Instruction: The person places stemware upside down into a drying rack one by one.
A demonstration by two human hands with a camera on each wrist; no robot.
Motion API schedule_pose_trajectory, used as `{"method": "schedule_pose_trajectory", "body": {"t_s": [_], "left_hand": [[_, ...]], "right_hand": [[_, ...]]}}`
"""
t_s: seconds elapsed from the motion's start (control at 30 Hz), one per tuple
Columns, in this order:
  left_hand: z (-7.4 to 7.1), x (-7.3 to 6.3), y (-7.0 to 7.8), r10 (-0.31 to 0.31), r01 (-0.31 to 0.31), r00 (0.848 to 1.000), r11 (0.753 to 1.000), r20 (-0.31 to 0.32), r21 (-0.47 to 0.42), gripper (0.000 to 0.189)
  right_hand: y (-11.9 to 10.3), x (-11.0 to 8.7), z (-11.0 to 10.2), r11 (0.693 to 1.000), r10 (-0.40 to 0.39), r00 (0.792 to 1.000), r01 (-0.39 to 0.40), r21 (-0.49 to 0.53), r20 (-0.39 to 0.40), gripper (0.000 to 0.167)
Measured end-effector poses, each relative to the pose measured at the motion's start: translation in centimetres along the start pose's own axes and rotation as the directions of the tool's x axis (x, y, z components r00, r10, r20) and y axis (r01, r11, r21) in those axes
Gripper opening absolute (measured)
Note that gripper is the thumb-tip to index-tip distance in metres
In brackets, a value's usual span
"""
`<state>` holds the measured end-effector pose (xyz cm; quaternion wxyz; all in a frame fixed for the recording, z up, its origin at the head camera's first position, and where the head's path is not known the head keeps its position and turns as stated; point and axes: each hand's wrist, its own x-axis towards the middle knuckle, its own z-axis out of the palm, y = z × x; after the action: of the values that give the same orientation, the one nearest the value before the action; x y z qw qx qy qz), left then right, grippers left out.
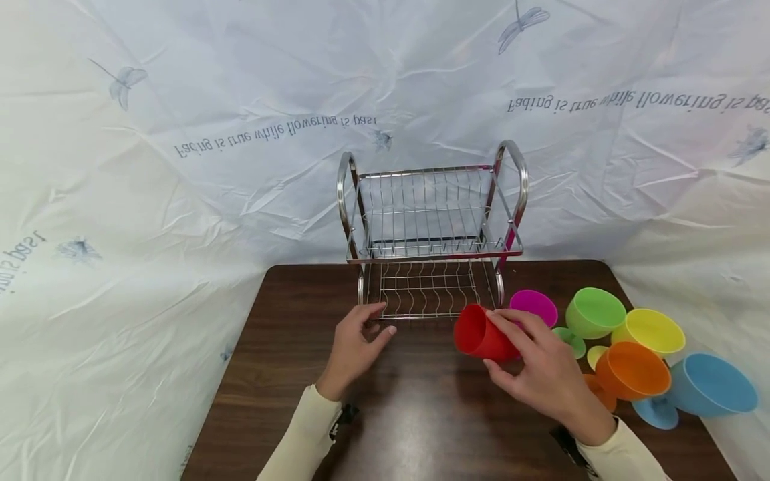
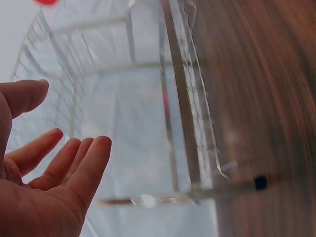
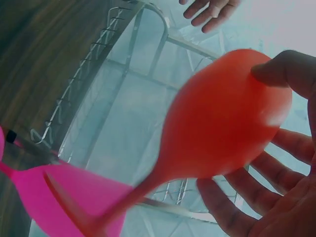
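Note:
In the head view my right hand (image 1: pixel 541 367) grips a red plastic goblet (image 1: pixel 481 337) by its bowl, the cup's mouth tipped toward the left. The right wrist view shows the goblet's red bowl (image 3: pixel 222 113) between thumb and fingers, its stem and foot pointing down and left. My left hand (image 1: pixel 355 341) hovers at the front left of the two-tier metal dish rack (image 1: pixel 433 257), fingers loosely bent with nothing between them. From the left wrist that hand (image 2: pixel 54 173) appears with fingers spread apart, the blurred rack behind it.
On the table's right side stand a magenta goblet (image 1: pixel 534 306), a green goblet (image 1: pixel 595 312), a yellow goblet (image 1: pixel 652 331), an orange goblet (image 1: pixel 634 371) and a blue goblet (image 1: pixel 712 384). A brown wooden table (image 1: pixel 289 321) meets a white printed sheet (image 1: pixel 271 80) behind the rack.

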<state>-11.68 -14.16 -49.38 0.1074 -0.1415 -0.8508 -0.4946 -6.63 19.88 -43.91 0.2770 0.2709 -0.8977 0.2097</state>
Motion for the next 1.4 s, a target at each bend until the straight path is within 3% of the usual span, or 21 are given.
{"method": "schedule_pose_trajectory", "body": {"t_s": [0.27,0.43,0.93,1.17,1.4], "left_hand": [[0.7,-1.4,3.8,0.01,0.022,0.991,0.972,0.135,-0.235,0.054],[1.5,-1.5,5.7,0.027,0.037,0.979,0.952,0.202,-0.305,0.063],[3.2,-1.0,7.2,0.005,0.081,0.958,0.955,0.287,-0.287,0.086],[3.4,-1.0,7.3,0.005,0.069,0.959,0.966,0.283,-0.249,0.086],[3.3,-1.0,7.4,0.018,0.047,0.96,0.973,0.28,-0.225,0.078]], "right_hand": [[-1.2,1.2,0.8,0.998,-0.051,0.999,0.05,0.032,0.011,0.083],[-1.7,1.8,1.2,0.995,-0.083,0.996,0.081,0.049,0.03,0.083],[-2.2,2.8,1.9,0.979,-0.206,0.975,0.205,0.011,0.081,0.083],[-2.5,3.1,1.8,0.973,-0.229,0.965,0.231,-0.003,0.125,0.08],[-2.8,3.1,1.6,0.963,-0.266,0.957,0.269,-0.013,0.119,0.078]]}}
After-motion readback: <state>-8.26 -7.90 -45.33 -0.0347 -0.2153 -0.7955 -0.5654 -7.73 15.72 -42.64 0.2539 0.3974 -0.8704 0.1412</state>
